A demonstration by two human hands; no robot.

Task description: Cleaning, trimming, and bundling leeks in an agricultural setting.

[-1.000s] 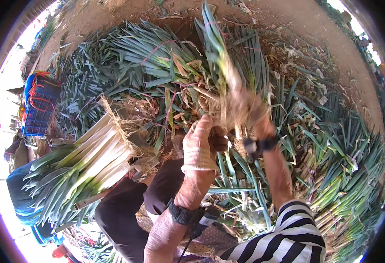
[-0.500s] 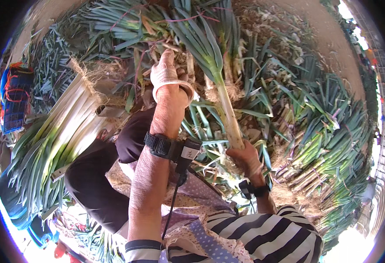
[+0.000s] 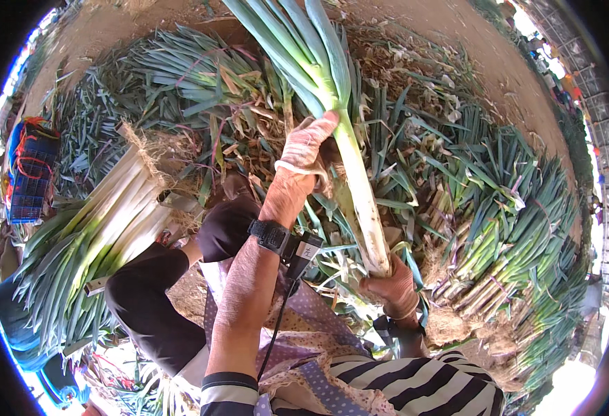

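A long leek [image 3: 362, 191] with a white shank and blue-green leaves slants up and away across the middle of the view. My right hand [image 3: 394, 286] is closed around its lower, root end. Where the leaves begin to fan out, my left hand [image 3: 307, 145], in a pale glove with a rolled cuff, grips the leek from its left side; some of its fingers are hidden behind. Below the shank lie loose leaves and trimmings [image 3: 328, 260].
At left, a large bundle of leeks [image 3: 110, 197] lies with roots pointing away from me. Tied leek bundles [image 3: 502, 243] line the right side. More leeks [image 3: 200, 62] are heaped at the far side, before bare soil [image 3: 484, 41]. A blue mesh crate [image 3: 32, 173] stands far left.
My left hand has moved right from beside the far heap onto the leek and closed on it. The leek's leafy end has risen, farther from the heap.
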